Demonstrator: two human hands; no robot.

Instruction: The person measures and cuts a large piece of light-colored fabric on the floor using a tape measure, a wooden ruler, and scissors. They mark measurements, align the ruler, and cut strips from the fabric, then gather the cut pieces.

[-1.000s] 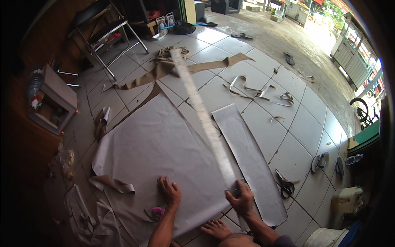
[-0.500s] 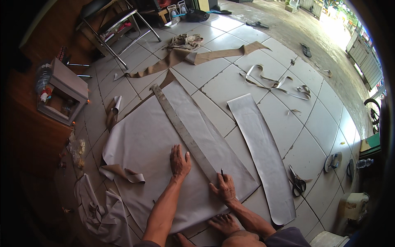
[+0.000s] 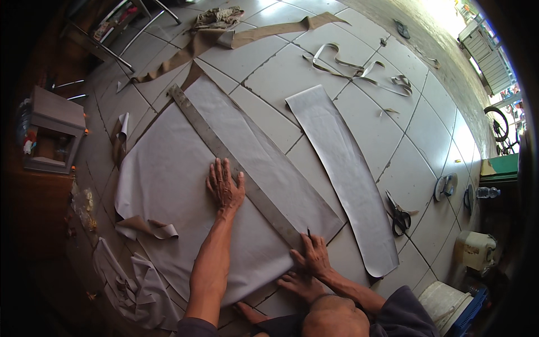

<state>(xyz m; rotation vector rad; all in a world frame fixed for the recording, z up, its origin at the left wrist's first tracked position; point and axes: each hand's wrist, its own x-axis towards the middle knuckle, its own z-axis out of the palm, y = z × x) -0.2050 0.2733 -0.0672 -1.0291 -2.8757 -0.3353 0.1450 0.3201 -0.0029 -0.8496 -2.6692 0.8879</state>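
Note:
A large sheet of grey, leather-like material lies on the floor, its near-left part bunched up. Across it runs a long, worn metal ruler, slanting from far left to near right. My left hand rests flat with fingers spread on the sheet, fingertips and thumb at the ruler's left edge. At the ruler's near end is my right hand, its fingers closed round a dark pen whose tip points up. Right of the sheet, a separate grey strip lies flat.
Black-handled scissors lie right of the strip. Brown offcuts and a thin curled strip are farther off. A small cabinet stands left, a metal-legged chair far left. Sandals, a jerrycan and a bucket sit right.
The whole view has shifted, so the floor things appear higher and farther left. My left hand has slid up to the ruler's edge and spread its fingers. My right hand stays at the near end.

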